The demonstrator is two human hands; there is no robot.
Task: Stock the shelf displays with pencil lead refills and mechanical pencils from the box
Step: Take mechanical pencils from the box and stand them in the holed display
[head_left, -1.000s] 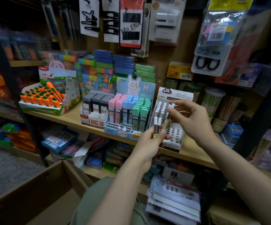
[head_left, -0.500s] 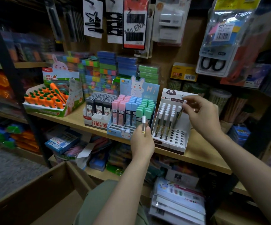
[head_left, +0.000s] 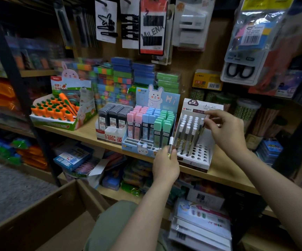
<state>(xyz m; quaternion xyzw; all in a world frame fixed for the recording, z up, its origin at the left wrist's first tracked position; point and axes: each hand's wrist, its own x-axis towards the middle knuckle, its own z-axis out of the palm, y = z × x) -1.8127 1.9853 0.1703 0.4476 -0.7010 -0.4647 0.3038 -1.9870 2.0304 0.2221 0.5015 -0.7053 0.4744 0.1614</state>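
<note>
Shelf (head_left: 85,132) | hands unchanged (left (head_left: 165,164) grips pencil (head_left: 170,146)) | right (head_left: 224,131) higher

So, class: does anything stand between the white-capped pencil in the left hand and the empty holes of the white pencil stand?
Nothing visible: the pencil is beside the stand's open front holes; the right hand is at the back row.

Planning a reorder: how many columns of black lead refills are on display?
3, side by side in the red-and-white display: left column, middle column, right column next to the pink refills. Rear cases partly hidden.
</note>
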